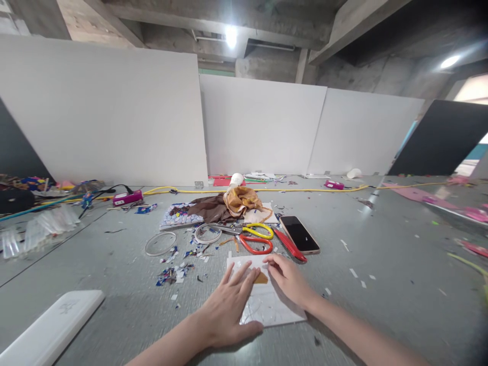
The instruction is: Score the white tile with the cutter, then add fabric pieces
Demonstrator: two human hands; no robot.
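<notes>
My left hand (229, 305) lies flat, fingers spread, pinning the white board (267, 300) just below the scissors (256, 239), right hand (287, 277) open with fingertips on the tan paper piece (261, 278); best to press evenly from centre outward, board held steady.
</notes>
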